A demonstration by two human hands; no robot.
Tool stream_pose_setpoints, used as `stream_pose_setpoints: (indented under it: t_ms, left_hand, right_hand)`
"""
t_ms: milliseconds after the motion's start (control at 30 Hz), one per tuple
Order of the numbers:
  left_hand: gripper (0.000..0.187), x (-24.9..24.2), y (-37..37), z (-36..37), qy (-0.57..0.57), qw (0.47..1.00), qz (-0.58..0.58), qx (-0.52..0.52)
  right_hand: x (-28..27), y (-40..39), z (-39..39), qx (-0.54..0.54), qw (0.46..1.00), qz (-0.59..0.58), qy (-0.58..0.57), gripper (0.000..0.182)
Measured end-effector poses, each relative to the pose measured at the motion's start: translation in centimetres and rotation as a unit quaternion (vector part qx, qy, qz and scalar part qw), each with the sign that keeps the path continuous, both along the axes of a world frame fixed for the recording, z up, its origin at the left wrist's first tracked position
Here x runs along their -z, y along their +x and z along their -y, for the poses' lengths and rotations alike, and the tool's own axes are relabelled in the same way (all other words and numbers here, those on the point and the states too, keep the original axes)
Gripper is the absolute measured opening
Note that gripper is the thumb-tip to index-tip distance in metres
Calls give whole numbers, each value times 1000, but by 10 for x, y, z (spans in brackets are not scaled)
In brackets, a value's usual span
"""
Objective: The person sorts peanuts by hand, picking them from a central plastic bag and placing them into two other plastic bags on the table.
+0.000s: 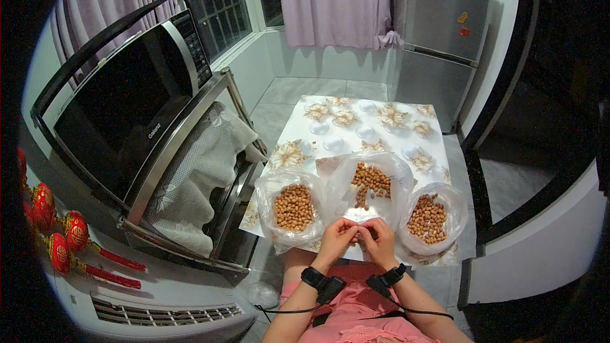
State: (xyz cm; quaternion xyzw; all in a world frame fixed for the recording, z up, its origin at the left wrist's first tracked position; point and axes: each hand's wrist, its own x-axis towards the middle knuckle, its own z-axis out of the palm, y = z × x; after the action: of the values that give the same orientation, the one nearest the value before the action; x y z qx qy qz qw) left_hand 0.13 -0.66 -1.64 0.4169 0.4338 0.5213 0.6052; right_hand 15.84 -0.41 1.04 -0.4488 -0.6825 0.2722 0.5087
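My left hand (338, 236) and my right hand (377, 237) meet at the near edge of the middle clear plastic bag (399, 181). Fingertips and thumbs of both are pinched together, almost touching; whatever is between them is too small or hidden to make out. Inside that bag, small brown peanut-like kernels (372, 181) lie spread toward the far side. To the left, a second plastic bag (267, 184) holds a dense heap of similar kernels (293, 207). On the right, a third bag (456, 206) contains more kernels (427, 219), some looking paler.
The bags rest on a low table (295, 124) with a white floral cover. A microwave (127, 108) stands on a metal rack at the left, with a lace cloth (197, 178) below. A fridge (438, 38) is behind at right. Red lantern ornaments (60, 235) hang at far left.
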Motion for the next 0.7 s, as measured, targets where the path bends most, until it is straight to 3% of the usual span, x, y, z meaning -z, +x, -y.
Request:
stream_pose_setpoints:
  t_ms: [700]
  left_hand:
    - [15, -4, 1, 2, 6, 999, 44, -9]
  right_hand:
    - [-6, -1, 2, -12, 1000, -11, -20, 13]
